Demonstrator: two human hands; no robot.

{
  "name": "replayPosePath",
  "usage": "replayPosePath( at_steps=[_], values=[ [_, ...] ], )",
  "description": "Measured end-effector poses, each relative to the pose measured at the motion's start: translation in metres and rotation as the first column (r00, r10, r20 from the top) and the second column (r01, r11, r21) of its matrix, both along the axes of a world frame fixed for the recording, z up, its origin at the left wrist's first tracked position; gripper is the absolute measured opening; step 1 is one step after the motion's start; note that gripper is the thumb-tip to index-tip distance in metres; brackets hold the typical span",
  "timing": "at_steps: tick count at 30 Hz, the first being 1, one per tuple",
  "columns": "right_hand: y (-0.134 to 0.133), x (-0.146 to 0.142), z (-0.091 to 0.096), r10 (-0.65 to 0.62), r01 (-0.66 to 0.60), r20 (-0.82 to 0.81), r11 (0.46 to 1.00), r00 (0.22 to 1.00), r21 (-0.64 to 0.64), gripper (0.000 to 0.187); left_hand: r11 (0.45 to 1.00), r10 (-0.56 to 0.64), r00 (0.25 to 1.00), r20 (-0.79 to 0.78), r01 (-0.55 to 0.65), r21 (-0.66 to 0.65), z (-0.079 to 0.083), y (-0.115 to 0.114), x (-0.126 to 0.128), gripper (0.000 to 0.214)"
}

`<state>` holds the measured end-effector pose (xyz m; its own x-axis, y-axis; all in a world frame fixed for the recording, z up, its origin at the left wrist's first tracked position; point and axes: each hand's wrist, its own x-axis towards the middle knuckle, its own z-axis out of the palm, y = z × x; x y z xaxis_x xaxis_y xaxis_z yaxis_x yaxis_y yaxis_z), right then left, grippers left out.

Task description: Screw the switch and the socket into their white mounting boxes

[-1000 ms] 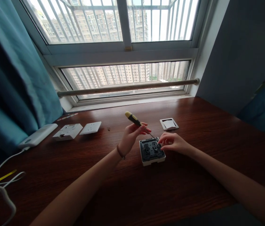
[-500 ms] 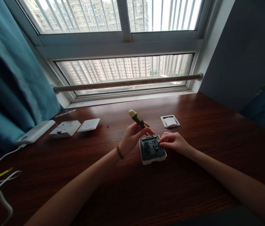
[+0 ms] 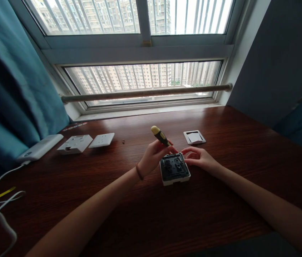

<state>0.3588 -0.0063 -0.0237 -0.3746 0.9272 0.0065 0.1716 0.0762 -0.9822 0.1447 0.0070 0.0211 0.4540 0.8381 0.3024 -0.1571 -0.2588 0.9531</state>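
My left hand (image 3: 154,156) is closed around a screwdriver (image 3: 159,135) with a yellow and black handle. The tool slants down to the right, its shaft reaching the far right part of a switch box (image 3: 174,167). This box has a white base and a dark inner face with two small frames, and it lies flat on the table. At its far right corner is my right hand (image 3: 200,159), thumb and forefinger apart, with nothing visible between them. Whether its fingertips touch the box edge is hard to see.
A white switch cover (image 3: 194,137) lies beyond my right hand. To the left are two small screws (image 3: 123,141), a white socket plate (image 3: 102,140), a white mounting box (image 3: 75,144) and a white power strip (image 3: 40,148) with its cable. A yellow strip (image 3: 0,195) lies near the cable.
My right hand's fingertips have come off the dark face to the box's right edge, and they have spread. The screwdriver has shifted slightly right with my left hand.
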Motion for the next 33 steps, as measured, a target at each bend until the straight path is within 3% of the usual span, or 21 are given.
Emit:
replayPosePath(
  at_steps=[4, 7, 11, 14, 22, 28, 30, 33],
  values=[
    [-0.003, 0.002, 0.002, 0.11, -0.111, 0.105, 0.994, 0.988, 0.002, 0.087, 1.0, 0.005, 1.0, 0.009, -0.005, 0.016, -0.001, 0.0, 0.0, 0.017],
    [-0.008, 0.002, 0.005, 0.198, -0.221, 0.204, 0.97, 0.959, 0.097, 0.104, 0.999, 0.051, 0.998, 0.024, -0.051, -0.004, -0.002, -0.002, 0.001, 0.017],
    [-0.012, -0.001, 0.004, 0.195, -0.242, 0.266, 0.957, 0.944, 0.157, 0.102, 0.985, 0.157, 0.987, 0.037, -0.154, -0.082, -0.003, -0.005, 0.004, 0.021],
    [-0.012, -0.003, 0.001, 0.154, -0.207, 0.267, 0.961, 0.951, 0.183, 0.101, 0.98, 0.173, 0.985, -0.006, -0.173, -0.093, 0.0, -0.003, 0.006, 0.025],
    [-0.003, -0.003, -0.004, 0.094, -0.146, 0.204, 0.954, 0.974, 0.26, 0.094, 0.995, -0.078, 0.984, -0.158, 0.087, 0.051, 0.021, 0.029, 0.013, 0.022],
    [0.002, 0.0, -0.006, 0.114, -0.169, 0.209, 0.949, 0.971, 0.266, 0.091, 0.972, -0.22, 0.947, -0.232, 0.233, 0.028, 0.025, 0.033, 0.002, 0.027],
    [0.002, 0.0, -0.006, 0.114, -0.172, 0.212, 0.945, 0.971, 0.279, 0.091, 0.974, -0.211, 0.952, -0.22, 0.224, 0.037, 0.023, 0.028, 0.001, 0.028],
    [0.002, -0.001, -0.005, 0.115, -0.17, 0.203, 0.946, 0.972, 0.277, 0.089, 0.987, -0.096, 0.974, -0.206, 0.12, 0.106, 0.018, 0.02, 0.003, 0.026]
  ],
)
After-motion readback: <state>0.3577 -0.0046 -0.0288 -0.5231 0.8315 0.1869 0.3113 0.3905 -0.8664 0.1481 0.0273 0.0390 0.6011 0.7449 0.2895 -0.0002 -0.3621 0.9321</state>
